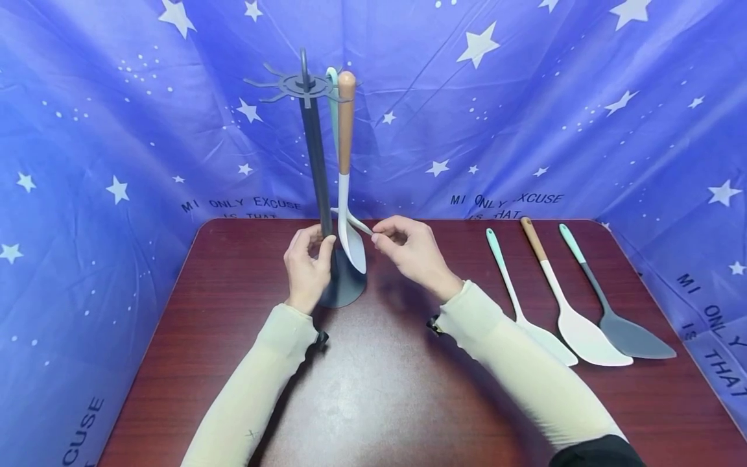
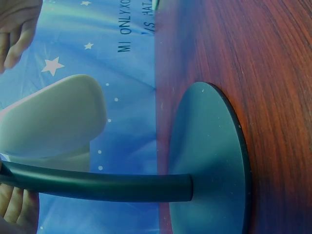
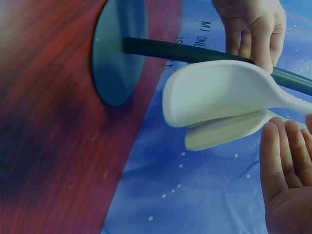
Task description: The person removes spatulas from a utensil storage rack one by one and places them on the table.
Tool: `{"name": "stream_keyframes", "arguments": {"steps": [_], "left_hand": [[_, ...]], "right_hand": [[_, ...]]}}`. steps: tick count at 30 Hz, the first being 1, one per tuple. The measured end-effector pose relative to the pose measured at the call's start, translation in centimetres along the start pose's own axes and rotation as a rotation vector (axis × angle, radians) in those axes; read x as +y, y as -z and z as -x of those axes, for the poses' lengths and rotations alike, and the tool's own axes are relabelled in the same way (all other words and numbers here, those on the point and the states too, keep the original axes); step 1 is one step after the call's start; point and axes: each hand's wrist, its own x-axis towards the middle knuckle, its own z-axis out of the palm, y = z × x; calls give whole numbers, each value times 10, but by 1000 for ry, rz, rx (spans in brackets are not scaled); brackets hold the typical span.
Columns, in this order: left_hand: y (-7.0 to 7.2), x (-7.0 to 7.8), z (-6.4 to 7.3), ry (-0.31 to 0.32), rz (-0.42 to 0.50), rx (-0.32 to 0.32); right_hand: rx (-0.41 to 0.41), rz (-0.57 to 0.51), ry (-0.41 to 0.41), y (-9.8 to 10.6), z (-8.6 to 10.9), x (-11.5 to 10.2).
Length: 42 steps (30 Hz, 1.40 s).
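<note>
With left hand (image 1: 308, 267), grips stand post (image 1: 317, 167) near far edge of counter (image 1: 216, 318), and with right hand (image 1: 413, 253) reaches leftward to rear utensil (image 3: 225, 131) (cannot tell if pinching), behind wooden-handled utensil (image 1: 344, 181), hanging nearly vertical between both.

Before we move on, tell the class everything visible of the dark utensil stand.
The dark utensil stand is smooth and grey-black; metal or plastic, I cannot tell. A flat round base carries one slim pole, topped by a ring of hooks with a loop above. It stands upright on the reddish-brown table. The person's left grip holds the pole low. A brown-handled white utensil and a mint-handled one hang at its right; hooks on the left are bare.
</note>
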Motion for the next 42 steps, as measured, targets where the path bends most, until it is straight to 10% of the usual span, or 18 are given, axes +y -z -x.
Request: {"name": "stream_keyframes", "arguments": {"steps": [9,16,42], "left_hand": [[0,-1,1,3,-16,4],[0,-1,0,-9,-10,8],[-1,-3,0,-9,-7,7]], "right_hand": [[36,-87,40,-15,-16,-10],[19,-176,31,-18,-17,-59],[-7,-182,53,-28,-19,-74]]}}
